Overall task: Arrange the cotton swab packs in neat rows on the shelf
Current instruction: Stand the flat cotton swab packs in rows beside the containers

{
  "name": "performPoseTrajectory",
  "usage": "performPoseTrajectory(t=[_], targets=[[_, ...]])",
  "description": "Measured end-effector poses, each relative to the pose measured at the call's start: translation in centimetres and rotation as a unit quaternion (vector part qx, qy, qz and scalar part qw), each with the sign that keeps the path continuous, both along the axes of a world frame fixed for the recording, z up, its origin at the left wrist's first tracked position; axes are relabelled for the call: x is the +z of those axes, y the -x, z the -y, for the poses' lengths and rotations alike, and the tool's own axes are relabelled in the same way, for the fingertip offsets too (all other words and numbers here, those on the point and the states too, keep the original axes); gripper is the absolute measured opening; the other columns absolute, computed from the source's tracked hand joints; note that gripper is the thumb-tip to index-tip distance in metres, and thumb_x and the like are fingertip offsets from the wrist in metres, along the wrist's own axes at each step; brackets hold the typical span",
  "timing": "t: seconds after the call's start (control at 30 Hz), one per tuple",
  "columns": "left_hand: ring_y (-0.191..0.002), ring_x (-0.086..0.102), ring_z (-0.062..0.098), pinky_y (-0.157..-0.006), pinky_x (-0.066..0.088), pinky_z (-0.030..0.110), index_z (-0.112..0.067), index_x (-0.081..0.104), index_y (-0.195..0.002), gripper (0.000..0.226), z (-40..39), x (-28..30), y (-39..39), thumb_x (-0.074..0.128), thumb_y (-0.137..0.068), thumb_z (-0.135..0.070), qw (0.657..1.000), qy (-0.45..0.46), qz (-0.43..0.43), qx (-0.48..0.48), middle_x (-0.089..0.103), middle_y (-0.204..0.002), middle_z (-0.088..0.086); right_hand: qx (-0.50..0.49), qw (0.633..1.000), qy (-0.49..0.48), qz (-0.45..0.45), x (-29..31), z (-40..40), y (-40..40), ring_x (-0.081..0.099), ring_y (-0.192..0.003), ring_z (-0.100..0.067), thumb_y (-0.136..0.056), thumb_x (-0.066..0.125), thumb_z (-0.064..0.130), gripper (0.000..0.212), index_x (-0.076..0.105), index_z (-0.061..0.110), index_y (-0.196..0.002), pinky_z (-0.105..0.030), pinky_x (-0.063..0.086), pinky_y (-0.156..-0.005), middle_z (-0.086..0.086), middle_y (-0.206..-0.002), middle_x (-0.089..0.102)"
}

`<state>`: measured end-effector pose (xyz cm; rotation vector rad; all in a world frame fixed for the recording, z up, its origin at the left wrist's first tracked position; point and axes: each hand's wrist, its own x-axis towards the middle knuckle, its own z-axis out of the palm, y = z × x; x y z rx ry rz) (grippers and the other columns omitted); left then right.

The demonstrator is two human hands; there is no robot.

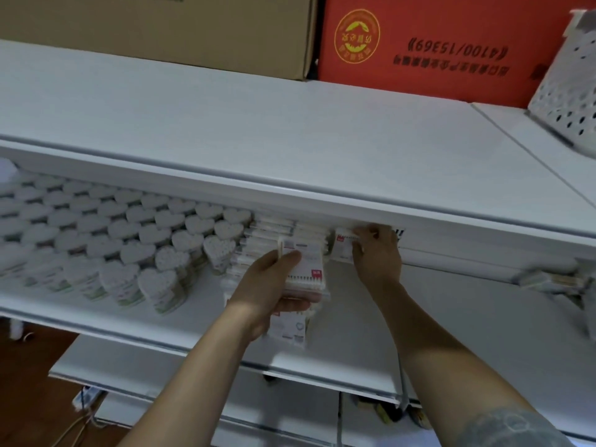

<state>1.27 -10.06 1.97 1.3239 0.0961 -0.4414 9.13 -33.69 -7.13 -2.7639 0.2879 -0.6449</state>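
Step in hand, as I judge it: placing packs — a new row is starting beside the standing flat packs [283,233] on the white metal shelf [451,317]. Left hand [267,285] grips a stack of clear, crinkly film cotton swab packs [306,279], thumb on top. Right hand [377,253], fingers [364,232] curled, pinches one pack [343,245] upright at the shelf's back. Next move likely calls for squaring it against its neighbours. Heart-shaped white swab tubs [129,233] fill the left.

Upper shelf [290,175] hides right hand [375,253] fingertips; far-right packs [545,280] blurred; pack print unreadable.
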Motion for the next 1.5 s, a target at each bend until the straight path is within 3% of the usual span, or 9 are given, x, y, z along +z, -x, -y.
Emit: performPoseTrajectory(t=[0.23,0.33,0.43,0.67,0.8,0.93,1.03,1.23,1.5], targets=[[-0.073,0.072,0.03,-0.064,0.057,0.036,-0.009,0.067,-0.113,0.02,0.3,0.4,-0.4,0.053,-0.099,-0.014,0.998,-0.033,0.013,-0.045,0.076,-0.088,0.014,0.017,0.989,-0.127,0.068,3.2,-1.7,3.4,0.065,-0.102,-0.034,-0.092,0.049,0.048,0.048,0.073,0.011,-0.109,-0.044,0.054,-0.087,-0.013,-0.104,0.072],[-0.077,0.073,0.023,-0.068,0.057,0.032,-0.016,0.071,-0.106,0.016,0.4,0.9,-0.8,0.06,-0.095,-0.014,0.978,-0.141,0.076,-0.137,0.078,-0.09,0.005,0.133,0.922,-0.364,-0.017,6.7,-2.8,6.4,0.07,-0.095,-0.011,-0.089,0.053,0.056,0.036,0.075,0.03,-0.098,-0.036,0.055,-0.085,0.01,-0.098,0.075],[-0.077,0.073,0.018,-0.068,0.06,0.032,-0.017,0.07,-0.105,0.015,1.0,1.6,-1.1,0.068,-0.091,-0.019,0.945,-0.225,0.155,-0.182,0.076,-0.09,0.002,0.229,0.888,-0.385,-0.102,8.6,-3.3,9.2,0.069,-0.102,-0.004,-0.094,0.068,0.032,0.026,0.068,0.036,-0.12,-0.029,0.054,-0.087,0.014,-0.11,0.073],[-0.094,0.072,0.018,-0.087,0.059,0.035,-0.014,0.067,-0.108,0.025,3.6,0.2,-0.8,0.072,-0.091,-0.032,0.971,-0.178,0.107,-0.122,0.075,-0.103,0.001,0.086,0.732,-0.673,0.067,7.3,-3.0,12.9,0.066,-0.089,-0.032,-0.08,0.072,0.01,0.017,0.062,0.022,-0.087,-0.046,0.053,-0.076,-0.012,-0.097,0.068],[-0.092,0.073,0.018,-0.076,0.061,0.027,-0.008,0.064,-0.106,0.017,4.8,0.4,-0.4,0.07,-0.094,-0.018,0.98,-0.112,0.138,-0.086,0.075,-0.1,0.003,0.031,0.841,-0.539,0.039,6.6,-2.5,14.2,0.069,-0.087,-0.027,-0.067,0.079,0.025,0.021,0.062,0.034,-0.076,-0.05,0.058,-0.083,-0.006,-0.089,0.071],[-0.085,0.067,0.011,-0.075,0.053,0.027,-0.023,0.069,-0.111,0.023,5.2,1.0,-1.1,0.073,-0.091,-0.034,0.914,-0.257,0.278,-0.146,0.071,-0.097,-0.009,0.135,0.894,-0.426,0.031,8.2,-1.6,14.8,0.064,-0.101,-0.002,-0.089,0.071,0.011,0.056,0.053,0.049,-0.126,-0.025,0.056,-0.083,0.015,-0.119,0.064],[-0.078,0.062,0.007,-0.069,0.044,0.021,-0.026,0.07,-0.109,0.02,5.2,0.9,-1.7,0.072,-0.091,-0.036,0.899,-0.277,0.307,-0.149,0.065,-0.085,-0.015,0.178,0.945,-0.272,0.043,8.2,-0.9,13.9,0.064,-0.101,-0.003,-0.093,0.067,0.013,0.039,0.066,0.04,-0.121,-0.028,0.056,-0.08,0.018,-0.117,0.065],[-0.101,0.065,0.0,-0.082,0.051,0.012,-0.024,0.064,-0.118,0.029,4.4,-1.2,-2.9,0.072,-0.091,-0.033,0.908,-0.281,0.294,-0.104,0.07,-0.114,-0.011,0.162,0.967,-0.193,0.028,5.7,0.2,11.1,0.061,-0.093,0.004,-0.087,0.075,0.014,0.026,0.075,0.024,-0.111,-0.009,0.045,-0.078,0.009,-0.106,0.068],[-0.156,0.003,0.024,-0.125,0.005,0.045,-0.024,0.022,-0.159,0.105,1.1,-2.5,-4.3,0.029,-0.078,-0.09,0.652,-0.593,0.406,-0.243,0.01,-0.169,0.001,0.09,0.995,-0.037,-0.009,2.7,1.4,4.0,0.065,-0.106,-0.035,-0.092,0.068,0.016,0.027,0.073,0.016,-0.118,-0.041,0.055,-0.092,-0.012,-0.115,0.072]])
